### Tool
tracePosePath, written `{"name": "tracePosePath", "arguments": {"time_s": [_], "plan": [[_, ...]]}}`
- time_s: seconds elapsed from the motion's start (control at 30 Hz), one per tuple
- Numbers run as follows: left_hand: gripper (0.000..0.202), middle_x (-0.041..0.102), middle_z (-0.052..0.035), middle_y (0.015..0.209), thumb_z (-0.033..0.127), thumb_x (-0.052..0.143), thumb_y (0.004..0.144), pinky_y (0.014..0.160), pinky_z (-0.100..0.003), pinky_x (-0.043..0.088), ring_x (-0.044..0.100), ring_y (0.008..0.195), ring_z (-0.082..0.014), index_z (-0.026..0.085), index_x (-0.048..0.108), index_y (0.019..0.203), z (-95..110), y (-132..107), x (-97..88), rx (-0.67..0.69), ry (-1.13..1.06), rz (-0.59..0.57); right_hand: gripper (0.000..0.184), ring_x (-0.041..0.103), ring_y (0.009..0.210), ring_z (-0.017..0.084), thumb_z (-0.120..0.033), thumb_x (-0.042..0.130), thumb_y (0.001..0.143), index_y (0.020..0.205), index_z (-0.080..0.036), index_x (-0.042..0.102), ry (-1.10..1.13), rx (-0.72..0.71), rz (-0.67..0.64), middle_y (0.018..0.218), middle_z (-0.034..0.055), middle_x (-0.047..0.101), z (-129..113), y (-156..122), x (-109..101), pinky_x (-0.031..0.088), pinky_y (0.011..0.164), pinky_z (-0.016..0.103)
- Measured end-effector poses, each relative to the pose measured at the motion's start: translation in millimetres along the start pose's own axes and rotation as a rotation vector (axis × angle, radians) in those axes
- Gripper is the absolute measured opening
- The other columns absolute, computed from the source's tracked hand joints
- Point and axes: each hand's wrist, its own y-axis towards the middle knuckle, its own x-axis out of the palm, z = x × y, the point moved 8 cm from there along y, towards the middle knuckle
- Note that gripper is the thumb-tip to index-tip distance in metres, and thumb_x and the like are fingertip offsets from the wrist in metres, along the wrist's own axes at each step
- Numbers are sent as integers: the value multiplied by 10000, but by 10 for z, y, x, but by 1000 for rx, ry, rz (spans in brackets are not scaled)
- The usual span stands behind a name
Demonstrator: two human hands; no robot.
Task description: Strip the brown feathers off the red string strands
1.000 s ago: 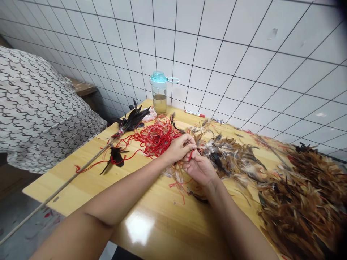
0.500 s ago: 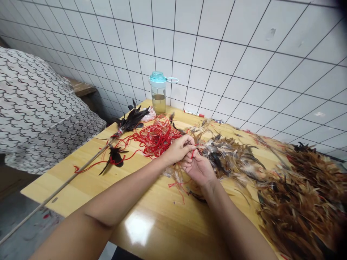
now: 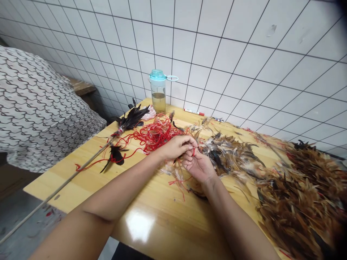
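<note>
My left hand [image 3: 176, 146] and my right hand [image 3: 199, 166] meet over the middle of the wooden table [image 3: 81, 180]. Both are closed, pinching a short piece of red string [image 3: 193, 151] between the fingertips, with a few brown feathers under them. A tangle of red string [image 3: 155, 135] lies just behind my left hand. A wide heap of brown feathers [image 3: 284, 187] spreads to the right of my right hand.
A long thin stick with black feathers tied to its end [image 3: 127, 122] lies slanting off the table's left edge. A plastic bottle with a teal lid [image 3: 158, 92] and a red marker [image 3: 193, 112] stand by the tiled wall. A person in a patterned garment [image 3: 40, 112] is at the left.
The hands stay together on the red string with only small finger movements. The view has shifted slightly.
</note>
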Motion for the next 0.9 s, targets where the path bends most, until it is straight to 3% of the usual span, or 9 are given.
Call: {"name": "tracePosePath", "arguments": {"time_s": [0.2,0.6,0.73,0.9], "plan": [[156,665,-29,805,120,531,804,689,-194,482,609,718,-88,108,634,921,87,-5,-23,40,49,-61,84,423,520,71,-110,511,850,783,-158,529,-124,-35,-29,629,-22,506,-45,27,-56,360,500,181],[91,664,-38,830,127,599,790,719,-194,471,614,759,-97,135,681,829,173,-10,-27,236,259,-29,68,455,525,74,-118,584,803,784,-168,543,-243,-51,71,624,-25,536,-102,38,-189,371,487,172],[96,657,-24,796,179,564,826,667,-187,457,602,687,-83,134,643,796,76,-4,-24,166,232,14,117,449,525,76,-102,548,818,724,-167,524,-240,-28,55,625,-19,540,-92,35,-179,388,501,179],[152,652,-14,759,272,530,863,604,-182,453,597,625,-78,129,575,886,-60,-9,-13,43,66,108,133,430,523,73,-114,544,834,722,-172,504,-177,4,22,626,-26,513,-74,32,-116,377,503,176]]}}
